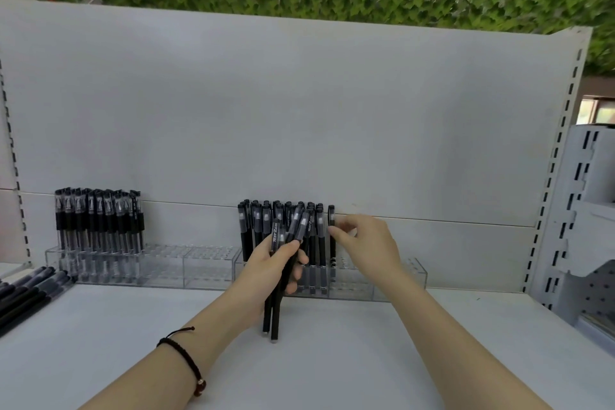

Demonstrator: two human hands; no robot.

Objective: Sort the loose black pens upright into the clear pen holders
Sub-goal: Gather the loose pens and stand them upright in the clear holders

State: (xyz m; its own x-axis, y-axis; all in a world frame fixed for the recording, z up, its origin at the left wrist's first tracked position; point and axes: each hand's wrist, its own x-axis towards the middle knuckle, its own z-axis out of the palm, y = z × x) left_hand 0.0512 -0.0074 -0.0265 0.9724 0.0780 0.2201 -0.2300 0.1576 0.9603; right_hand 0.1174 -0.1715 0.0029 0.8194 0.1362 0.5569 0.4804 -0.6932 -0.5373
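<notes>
Fingers [337, 232] of the right hand [366, 243] pinch one pen [331, 216] standing in the holder [399, 280]. The left hand [266, 270] clamps a splayed bundle [275, 319] in front. Loose pens [23, 293] lie far left on the shelf [332, 369]. The bundle could slip, or knock standing pens askew.

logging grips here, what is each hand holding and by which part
The left hand grips a bundle of black pens around mid-barrel. The right hand pinches one upright pen in the clear holder, just below its cap.
</notes>
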